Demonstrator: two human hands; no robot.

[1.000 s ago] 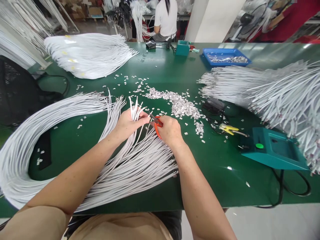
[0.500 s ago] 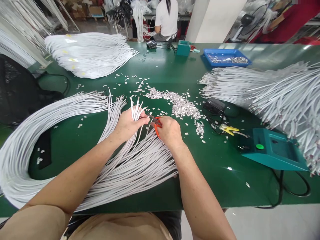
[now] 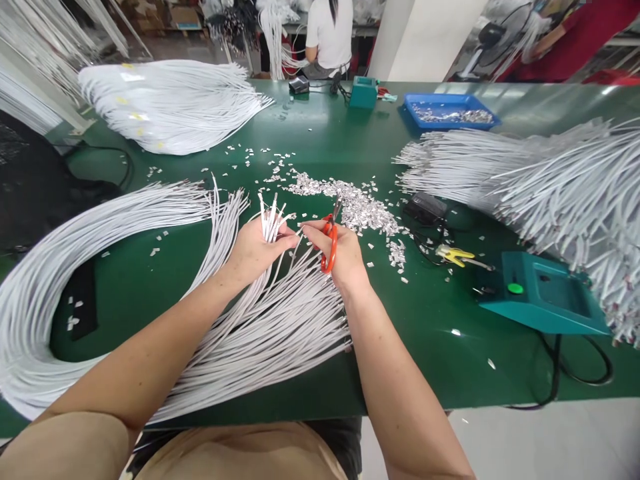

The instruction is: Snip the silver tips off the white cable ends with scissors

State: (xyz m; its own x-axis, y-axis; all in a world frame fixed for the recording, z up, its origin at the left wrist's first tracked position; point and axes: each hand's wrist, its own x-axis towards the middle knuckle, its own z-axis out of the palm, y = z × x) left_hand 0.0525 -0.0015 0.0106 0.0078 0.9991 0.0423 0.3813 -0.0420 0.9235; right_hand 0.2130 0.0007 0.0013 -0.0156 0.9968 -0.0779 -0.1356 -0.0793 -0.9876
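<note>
My left hand (image 3: 261, 244) is closed round a small bunch of white cables (image 3: 271, 223), whose ends stick up above the fingers. In my right hand (image 3: 346, 253) are orange-handled scissors or cutters (image 3: 329, 248), their dark tips pointing up and away from me. That hand's thumb and forefinger pinch together close to the left fingertips, at what looks like a single cable end. Under both forearms lies a large loop of white cables (image 3: 280, 340), its near ends fanned out beside my right wrist.
Small silvery-white pieces (image 3: 363, 208) are heaped beyond my hands. A teal machine (image 3: 550, 293), yellow-handled pliers (image 3: 455, 255) and a black adapter (image 3: 425, 208) stand to the right. Further cable bundles (image 3: 175, 107) and a blue tray (image 3: 450, 110) lie farther back. A person (image 3: 330, 33) sits behind the table.
The orange-handled tool has swung from pointing at the left hand's cables to pointing upward in my right palm. My right thumb and forefinger have come to the cable end.
</note>
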